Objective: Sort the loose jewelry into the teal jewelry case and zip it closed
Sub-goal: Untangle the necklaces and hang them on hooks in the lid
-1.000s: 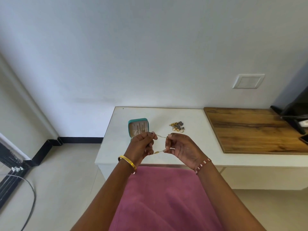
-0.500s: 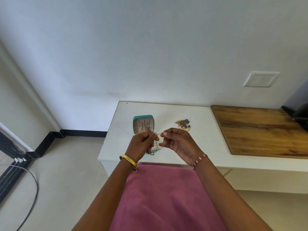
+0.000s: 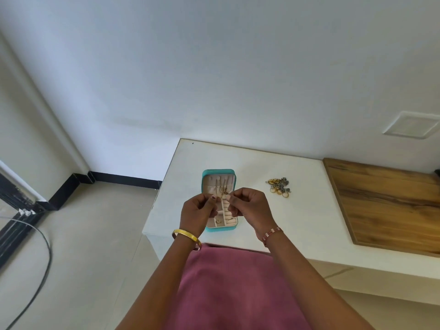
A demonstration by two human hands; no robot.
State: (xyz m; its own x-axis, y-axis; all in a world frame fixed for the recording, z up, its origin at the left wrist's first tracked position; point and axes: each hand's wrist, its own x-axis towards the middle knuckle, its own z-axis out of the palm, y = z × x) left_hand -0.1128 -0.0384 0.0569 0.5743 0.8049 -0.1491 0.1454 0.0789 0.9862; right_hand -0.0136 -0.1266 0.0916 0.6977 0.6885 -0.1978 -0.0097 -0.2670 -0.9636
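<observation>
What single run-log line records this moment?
hands: left hand and right hand pinch thin chain | teal jewelry case: open | loose jewelry pile: unsorted

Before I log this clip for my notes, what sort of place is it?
Probably a room at home: a white counter against a plain wall, tiled floor, and a wall switch.

Case middle (image 3: pixel 220 206) hidden (behind hands)

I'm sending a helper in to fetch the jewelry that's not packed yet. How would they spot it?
Find the white table against the wall, between the open teal jewelry case and the wooden board. The loose jewelry is a small heap of gold and silver-grey pieces lying bare on the tabletop, outside the case.
</observation>
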